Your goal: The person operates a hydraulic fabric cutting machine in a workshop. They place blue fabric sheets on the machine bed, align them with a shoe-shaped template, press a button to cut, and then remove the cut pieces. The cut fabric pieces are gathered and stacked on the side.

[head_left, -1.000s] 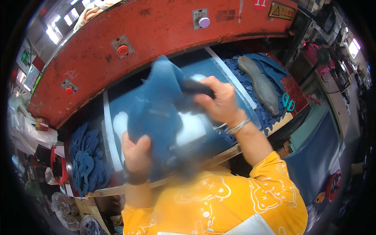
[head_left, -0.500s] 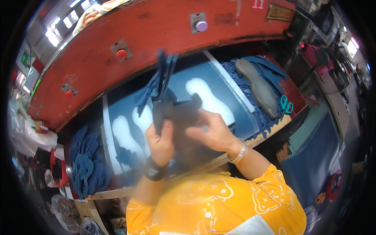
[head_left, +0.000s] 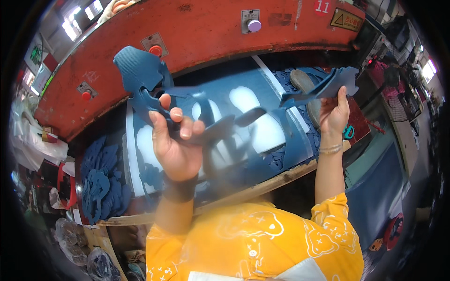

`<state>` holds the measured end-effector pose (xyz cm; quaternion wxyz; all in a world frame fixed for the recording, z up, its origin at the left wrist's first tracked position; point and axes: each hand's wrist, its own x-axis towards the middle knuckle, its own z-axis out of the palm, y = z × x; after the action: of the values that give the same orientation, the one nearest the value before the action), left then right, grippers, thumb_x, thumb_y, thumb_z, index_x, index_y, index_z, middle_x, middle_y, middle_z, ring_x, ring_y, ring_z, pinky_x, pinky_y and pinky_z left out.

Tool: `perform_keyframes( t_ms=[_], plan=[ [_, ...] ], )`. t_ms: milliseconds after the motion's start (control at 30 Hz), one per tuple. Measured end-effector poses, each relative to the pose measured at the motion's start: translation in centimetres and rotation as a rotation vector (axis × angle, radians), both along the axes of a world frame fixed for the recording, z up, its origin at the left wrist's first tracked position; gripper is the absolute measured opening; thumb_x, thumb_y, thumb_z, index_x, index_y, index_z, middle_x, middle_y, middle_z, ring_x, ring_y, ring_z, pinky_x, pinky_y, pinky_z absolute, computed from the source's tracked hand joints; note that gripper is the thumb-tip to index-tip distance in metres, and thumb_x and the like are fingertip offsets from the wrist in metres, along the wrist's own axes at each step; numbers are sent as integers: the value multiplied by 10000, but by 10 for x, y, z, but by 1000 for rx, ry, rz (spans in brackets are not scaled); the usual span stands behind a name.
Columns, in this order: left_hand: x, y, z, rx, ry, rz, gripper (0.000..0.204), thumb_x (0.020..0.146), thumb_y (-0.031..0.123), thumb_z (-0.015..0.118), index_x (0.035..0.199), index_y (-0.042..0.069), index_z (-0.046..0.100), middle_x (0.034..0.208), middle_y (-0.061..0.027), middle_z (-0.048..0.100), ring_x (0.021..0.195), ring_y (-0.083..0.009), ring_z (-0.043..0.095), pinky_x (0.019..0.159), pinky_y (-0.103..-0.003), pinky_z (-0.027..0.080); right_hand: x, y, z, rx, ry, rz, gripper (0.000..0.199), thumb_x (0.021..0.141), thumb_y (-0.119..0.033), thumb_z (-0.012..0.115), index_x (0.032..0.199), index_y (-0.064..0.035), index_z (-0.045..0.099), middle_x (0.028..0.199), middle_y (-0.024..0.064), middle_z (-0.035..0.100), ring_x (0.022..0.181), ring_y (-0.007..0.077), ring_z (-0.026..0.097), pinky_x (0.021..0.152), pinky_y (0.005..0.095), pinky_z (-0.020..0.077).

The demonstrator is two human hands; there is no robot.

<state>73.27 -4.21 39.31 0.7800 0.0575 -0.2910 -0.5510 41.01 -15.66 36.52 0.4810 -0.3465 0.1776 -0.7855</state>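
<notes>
My left hand (head_left: 178, 150) is raised over the left part of the work board, its fingers curled round a blue sheet offcut (head_left: 138, 70) with curved cut edges and a ribbed face. Out to the right, my right hand (head_left: 334, 114) pinches more blue offcut (head_left: 330, 86), bunched in several layers. A thin blurred strip of the material hangs between the two hands. Below lies a blue sheet (head_left: 215, 84) with sole-shaped openings, where a white surface (head_left: 246, 99) shows through. Motion blur hides whether both hands hold one connected piece.
A red machine beam (head_left: 201, 33) with buttons spans the far side. Blue scraps (head_left: 103, 182) are heaped at the left. At the right are a grey sole-shaped block (head_left: 302, 79), partly hidden, and teal-handled scissors (head_left: 348, 132). A wooden edge (head_left: 281, 180) runs along the front.
My hands have moved apart: the right one swung up and far right, the left one rose and shifted left. The bunched blue offcut is now spread out between them.
</notes>
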Motion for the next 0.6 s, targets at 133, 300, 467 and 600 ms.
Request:
perform_keyframes(
  t_ms=[133,300,467,600],
  plan=[
    [-15,3,6,-18,-35,115,363,1022,355,387,1261,106,497,878,-5,598,634,-103,486,664,-335,473,4,-29,-4,144,-51,-147,213,936,-248,607,1004,-46,621,955,55,667,820,148,639,733,291,530],
    [-20,15,9,-104,-154,184,359,1019,331,408,1254,84,520,819,-18,569,586,-103,473,632,-344,490,38,-43,2,278,-122,-282,202,914,-279,639,909,-82,597,872,35,657,714,123,607,627,276,501],
    [5,12,7,103,-476,277,381,886,7,566,1260,47,509,911,-37,567,639,-86,494,644,-259,477,100,-6,33,67,160,-37,208,932,-248,593,951,-42,618,766,26,640,559,75,574,419,206,419],
    [-4,10,6,192,-931,137,644,677,-13,768,1254,30,487,1075,-43,570,784,-64,512,700,-215,464,140,20,65,-140,351,-61,218,933,-246,596,894,-33,620,668,8,607,466,54,519,390,205,400]
  ],
)
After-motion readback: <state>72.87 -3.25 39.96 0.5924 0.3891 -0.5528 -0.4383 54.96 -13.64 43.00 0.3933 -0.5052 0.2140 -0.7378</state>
